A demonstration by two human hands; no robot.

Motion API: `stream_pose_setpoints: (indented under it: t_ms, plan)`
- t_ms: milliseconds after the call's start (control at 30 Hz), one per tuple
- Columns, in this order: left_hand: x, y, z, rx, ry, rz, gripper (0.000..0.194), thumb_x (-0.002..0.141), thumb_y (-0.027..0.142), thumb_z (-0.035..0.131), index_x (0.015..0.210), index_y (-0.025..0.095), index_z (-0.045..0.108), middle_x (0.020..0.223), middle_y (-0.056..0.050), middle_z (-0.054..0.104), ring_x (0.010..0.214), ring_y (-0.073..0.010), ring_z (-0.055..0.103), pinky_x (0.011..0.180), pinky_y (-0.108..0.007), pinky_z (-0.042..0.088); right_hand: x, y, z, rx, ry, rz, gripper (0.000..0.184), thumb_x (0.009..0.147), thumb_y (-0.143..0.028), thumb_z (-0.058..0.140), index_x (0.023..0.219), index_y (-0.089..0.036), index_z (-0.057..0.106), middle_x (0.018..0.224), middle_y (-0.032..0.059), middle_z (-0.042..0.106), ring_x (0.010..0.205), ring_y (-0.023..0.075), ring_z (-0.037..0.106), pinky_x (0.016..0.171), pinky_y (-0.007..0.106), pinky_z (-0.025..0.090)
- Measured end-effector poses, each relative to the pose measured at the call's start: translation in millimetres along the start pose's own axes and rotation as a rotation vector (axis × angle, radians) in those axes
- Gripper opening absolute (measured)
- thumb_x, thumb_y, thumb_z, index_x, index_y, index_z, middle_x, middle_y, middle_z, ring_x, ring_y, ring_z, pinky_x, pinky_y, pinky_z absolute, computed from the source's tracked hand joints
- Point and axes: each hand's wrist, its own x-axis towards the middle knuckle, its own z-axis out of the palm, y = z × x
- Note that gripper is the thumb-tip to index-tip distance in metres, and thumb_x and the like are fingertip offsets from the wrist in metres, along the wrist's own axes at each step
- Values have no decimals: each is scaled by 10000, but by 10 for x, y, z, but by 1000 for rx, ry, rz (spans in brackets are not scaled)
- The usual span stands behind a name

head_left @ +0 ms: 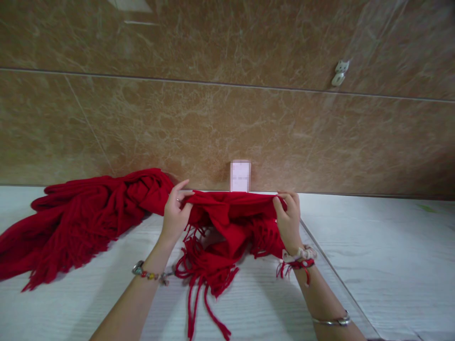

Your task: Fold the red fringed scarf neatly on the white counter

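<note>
A red fringed scarf is stretched between my two hands, its top edge nearly straight and its tasselled ends hanging toward the table. My left hand pinches one upper corner between thumb and fingers, the index finger pointing up. Gripping the other corner is my right hand, thumb toward me. A second heap of red fringed cloth lies bunched on the left; whether it joins the held scarf behind my left hand I cannot tell.
A white wood-grain table meets a brown marbled tile wall. A phone-like rectangle with a lit pale screen stands against the wall. A small white cat-shaped piece is on the wall at upper right.
</note>
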Motion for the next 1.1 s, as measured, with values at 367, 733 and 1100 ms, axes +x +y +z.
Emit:
stream_pose_setpoints:
  t_ms: [367, 733, 1100]
  plan:
    - [-149, 67, 155, 469, -140, 351, 446, 743, 68, 394, 1167, 195, 443, 875, -57, 517, 845, -183, 517, 796, -346, 425, -163, -20, 123, -200, -286, -239, 285, 755, -136, 420, 993, -222, 550, 1032, 89, 474, 988, 230, 446, 877, 440, 367]
    - [-168, 70, 185, 437, -443, 416, 485, 805, 223, 471, 1263, 217, 309, 933, -26, 618, 880, -181, 545, 836, -362, 387, -229, 17, 183, -331, -459, -285, 128, 791, -196, 472, 862, -226, 573, 1033, 90, 497, 990, 262, 432, 889, 532, 319]
    - [23, 62, -89, 69, 261, -15, 248, 768, 273, 504, 1001, 186, 509, 754, 1, 587, 721, -140, 570, 710, -291, 463, 19, 93, -10, -40, 42, 37, 103, 775, -243, 429, 688, -215, 476, 753, 28, 482, 749, 181, 477, 702, 345, 415]
